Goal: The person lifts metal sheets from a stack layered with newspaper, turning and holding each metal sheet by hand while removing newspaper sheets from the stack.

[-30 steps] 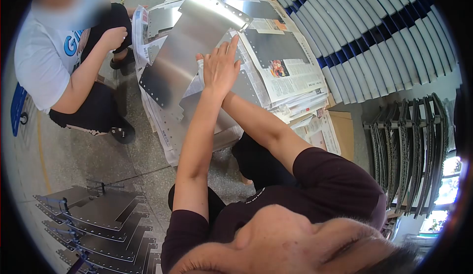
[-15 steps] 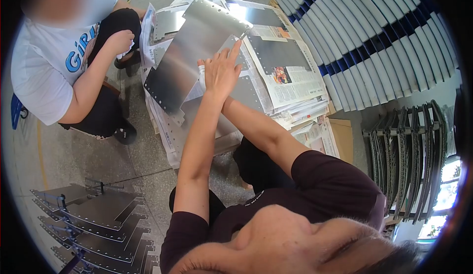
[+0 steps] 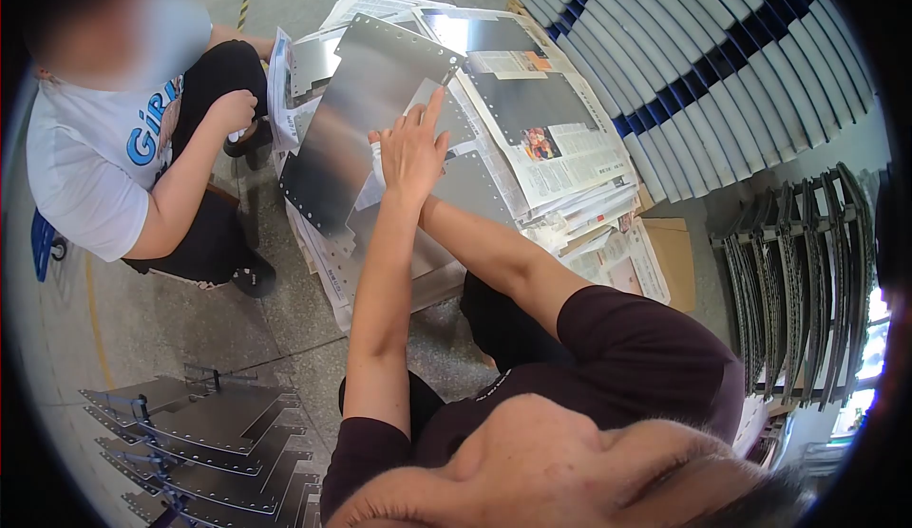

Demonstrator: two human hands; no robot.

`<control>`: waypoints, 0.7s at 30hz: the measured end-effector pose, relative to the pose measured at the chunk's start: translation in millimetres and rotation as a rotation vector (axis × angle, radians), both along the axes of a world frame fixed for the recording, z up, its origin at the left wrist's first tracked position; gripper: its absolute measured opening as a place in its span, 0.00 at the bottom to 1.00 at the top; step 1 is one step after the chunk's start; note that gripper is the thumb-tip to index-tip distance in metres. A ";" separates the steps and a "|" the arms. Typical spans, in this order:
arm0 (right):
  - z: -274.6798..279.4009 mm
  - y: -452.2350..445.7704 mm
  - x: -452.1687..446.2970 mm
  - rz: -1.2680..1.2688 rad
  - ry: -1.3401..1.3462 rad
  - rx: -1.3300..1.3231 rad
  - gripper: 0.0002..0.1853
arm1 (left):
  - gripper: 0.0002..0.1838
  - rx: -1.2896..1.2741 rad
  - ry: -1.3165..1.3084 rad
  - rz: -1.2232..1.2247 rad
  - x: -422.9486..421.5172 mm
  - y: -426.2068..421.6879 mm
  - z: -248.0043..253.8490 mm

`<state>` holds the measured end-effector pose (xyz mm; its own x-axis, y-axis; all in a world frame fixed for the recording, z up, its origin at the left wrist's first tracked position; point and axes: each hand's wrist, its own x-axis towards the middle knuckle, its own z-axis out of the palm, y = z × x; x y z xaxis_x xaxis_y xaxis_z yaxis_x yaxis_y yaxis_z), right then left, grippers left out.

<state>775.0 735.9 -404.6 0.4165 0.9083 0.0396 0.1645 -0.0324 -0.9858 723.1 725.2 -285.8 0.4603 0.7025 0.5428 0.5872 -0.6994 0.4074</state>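
Observation:
My left hand [image 3: 410, 153] lies back-up over a large grey metal plate [image 3: 366, 101] with small holes along its edges. Its fingers are spread, the index finger stretched towards the plate's right edge. My right forearm [image 3: 503, 248] passes beneath my left wrist, and the right hand is hidden there. A white cloth-like piece [image 3: 372, 186] shows just left of my left hand; which hand has it, I cannot tell. The plate lies slanted over other metal plates [image 3: 465, 181] on the pile.
Newspaper sheets [image 3: 579, 162] with metal plates between them form the pile. At left sits a co-worker [image 3: 104, 162], one hand [image 3: 233, 110] closed. Racked plates [image 3: 209, 443] stand lower left, stacked white panels [image 3: 712, 82] upper right, dark racked parts [image 3: 798, 291] at right, a cardboard box [image 3: 670, 253] beside the pile.
My left hand has moved slightly left and down in the view, and the slanted plate's upper end has shifted left. The whole view has also tilted a little.

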 end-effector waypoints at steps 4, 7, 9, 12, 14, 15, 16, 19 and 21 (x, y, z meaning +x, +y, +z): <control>2.7 0.6 -0.5 -0.003 0.000 0.007 0.14 | 0.35 -0.010 -0.009 -0.007 -1.2 0.0 2.0; 4.6 1.2 -0.8 -0.003 -0.005 0.011 0.14 | 0.35 -0.008 -0.019 -0.006 -0.5 -0.2 2.4; 5.8 0.8 -1.1 -0.003 -0.008 0.015 0.14 | 0.35 -0.022 -0.004 -0.002 -1.1 -1.4 4.6; 7.8 0.5 -2.6 0.001 -0.013 0.024 0.14 | 0.35 -0.040 -0.012 -0.012 -2.0 -3.1 7.3; 8.5 -0.2 -4.8 0.006 -0.016 0.027 0.14 | 0.35 -0.033 -0.020 -0.014 -2.5 -3.6 8.2; 9.4 -1.3 -5.5 0.007 -0.018 0.028 0.15 | 0.35 -0.030 -0.024 -0.014 -2.8 -4.3 8.8; 9.9 -2.9 -6.9 0.008 -0.021 0.035 0.15 | 0.35 -0.020 -0.035 -0.021 -2.7 -4.9 8.9; 12.0 -7.9 -13.4 0.010 -0.034 0.053 0.15 | 0.35 0.021 -0.070 -0.042 -0.8 -4.2 5.7; 12.0 -18.6 -19.2 0.013 -0.043 0.072 0.15 | 0.35 0.059 -0.081 -0.030 -0.2 -4.0 -1.0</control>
